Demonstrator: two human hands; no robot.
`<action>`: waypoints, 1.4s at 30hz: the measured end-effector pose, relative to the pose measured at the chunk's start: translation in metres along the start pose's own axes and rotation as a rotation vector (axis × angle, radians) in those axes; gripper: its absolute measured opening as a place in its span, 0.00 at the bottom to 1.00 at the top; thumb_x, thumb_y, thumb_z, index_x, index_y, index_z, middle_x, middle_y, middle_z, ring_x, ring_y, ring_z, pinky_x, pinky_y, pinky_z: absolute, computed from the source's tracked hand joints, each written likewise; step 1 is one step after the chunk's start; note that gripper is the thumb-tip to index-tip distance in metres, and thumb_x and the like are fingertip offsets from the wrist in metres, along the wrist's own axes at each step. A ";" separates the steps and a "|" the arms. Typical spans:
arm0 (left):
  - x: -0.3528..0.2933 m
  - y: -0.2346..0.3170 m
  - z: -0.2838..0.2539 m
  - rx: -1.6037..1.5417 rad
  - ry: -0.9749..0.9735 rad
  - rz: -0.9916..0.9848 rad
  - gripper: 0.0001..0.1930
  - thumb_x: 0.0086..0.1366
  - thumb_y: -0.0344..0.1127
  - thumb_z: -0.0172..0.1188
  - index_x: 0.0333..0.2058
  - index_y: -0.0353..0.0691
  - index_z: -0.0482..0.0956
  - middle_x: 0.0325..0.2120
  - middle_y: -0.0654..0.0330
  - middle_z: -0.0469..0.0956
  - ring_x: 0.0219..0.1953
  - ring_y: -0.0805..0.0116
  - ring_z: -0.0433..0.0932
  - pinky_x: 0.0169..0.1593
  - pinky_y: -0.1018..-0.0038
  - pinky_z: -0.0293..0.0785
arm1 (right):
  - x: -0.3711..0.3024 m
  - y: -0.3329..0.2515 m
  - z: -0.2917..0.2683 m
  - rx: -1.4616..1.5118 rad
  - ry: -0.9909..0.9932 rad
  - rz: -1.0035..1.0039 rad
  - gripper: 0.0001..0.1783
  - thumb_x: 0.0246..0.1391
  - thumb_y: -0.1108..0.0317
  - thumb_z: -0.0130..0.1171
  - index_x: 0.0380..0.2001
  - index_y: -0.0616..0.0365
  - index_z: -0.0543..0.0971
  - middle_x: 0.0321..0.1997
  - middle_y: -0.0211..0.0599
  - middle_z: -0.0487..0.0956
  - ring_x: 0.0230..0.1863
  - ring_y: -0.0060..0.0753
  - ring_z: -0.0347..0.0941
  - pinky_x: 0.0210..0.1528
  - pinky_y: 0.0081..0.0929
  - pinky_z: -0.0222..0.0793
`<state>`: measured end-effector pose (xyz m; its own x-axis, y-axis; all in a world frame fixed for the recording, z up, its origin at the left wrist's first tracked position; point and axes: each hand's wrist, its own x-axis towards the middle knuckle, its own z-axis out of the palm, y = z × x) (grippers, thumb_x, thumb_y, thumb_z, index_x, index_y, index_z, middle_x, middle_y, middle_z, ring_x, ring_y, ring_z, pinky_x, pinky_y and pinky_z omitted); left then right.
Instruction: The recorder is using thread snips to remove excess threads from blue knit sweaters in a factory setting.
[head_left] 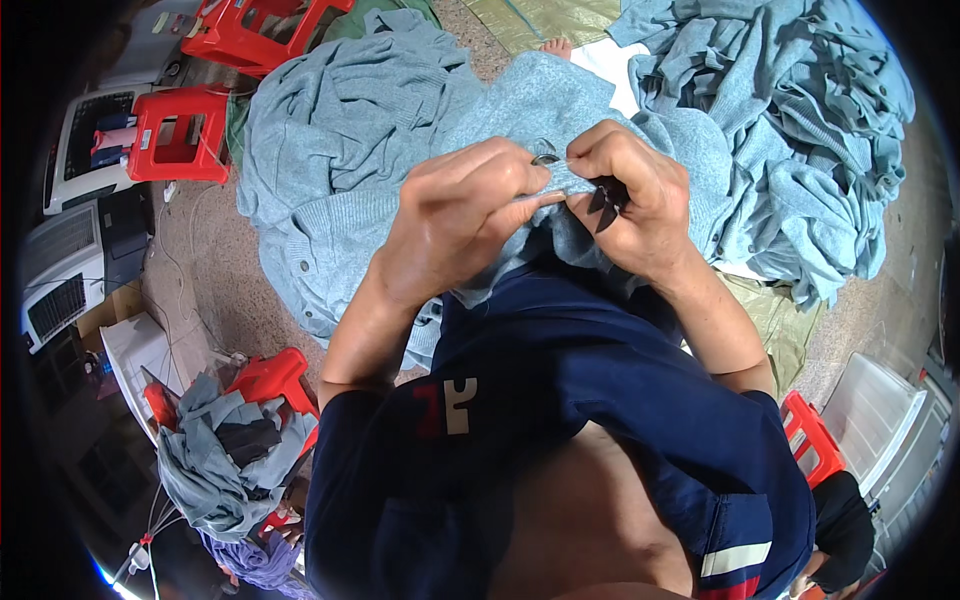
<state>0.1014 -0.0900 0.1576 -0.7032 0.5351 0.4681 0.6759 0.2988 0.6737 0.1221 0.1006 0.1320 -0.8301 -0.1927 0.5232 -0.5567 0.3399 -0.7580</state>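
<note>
Left hand (460, 205) and right hand (645, 195), fingertips clamped together on a blue-grey knit (535, 110); black snips (608, 200) within the right; a garment heap (800, 130) right of the grip.

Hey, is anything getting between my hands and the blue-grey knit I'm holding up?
Nothing visible does: your left hand and right hand both pinch the blue-grey knit directly. A small black tool, perhaps snips, sits in the right hand, just beside the pinched part.

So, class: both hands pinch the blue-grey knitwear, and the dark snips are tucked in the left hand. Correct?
No: the head view shows the dark snips in the right hand, not the left hand; both pinch the blue-grey knitwear.
</note>
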 end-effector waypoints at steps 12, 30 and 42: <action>-0.024 -0.051 -0.019 0.097 -0.141 -0.467 0.09 0.57 0.35 0.65 0.32 0.36 0.78 0.25 0.58 0.78 0.27 0.65 0.76 0.33 0.73 0.70 | -0.017 0.025 -0.044 -0.351 -0.203 0.273 0.12 0.38 0.82 0.59 0.31 0.61 0.75 0.30 0.39 0.74 0.32 0.44 0.75 0.33 0.34 0.71; 0.006 -0.004 -0.010 -1.012 0.080 -0.899 0.06 0.61 0.34 0.62 0.32 0.37 0.79 0.27 0.68 0.78 0.30 0.83 0.72 0.36 0.86 0.66 | 0.004 -0.020 -0.013 -0.104 0.026 -0.239 0.11 0.40 0.80 0.65 0.32 0.62 0.79 0.34 0.40 0.78 0.31 0.35 0.76 0.29 0.26 0.71; -0.011 -0.015 -0.004 -0.901 -0.071 -0.838 0.10 0.63 0.34 0.60 0.37 0.32 0.79 0.31 0.64 0.78 0.36 0.78 0.73 0.46 0.81 0.68 | -0.014 -0.001 -0.009 -0.215 -0.210 -0.118 0.18 0.34 0.83 0.62 0.34 0.61 0.75 0.37 0.39 0.73 0.34 0.40 0.75 0.31 0.31 0.71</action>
<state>0.0981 -0.1036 0.1439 -0.8136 0.4909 -0.3116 -0.3914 -0.0662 0.9178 0.1345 0.1108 0.1291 -0.7610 -0.4208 0.4938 -0.6487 0.4864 -0.5853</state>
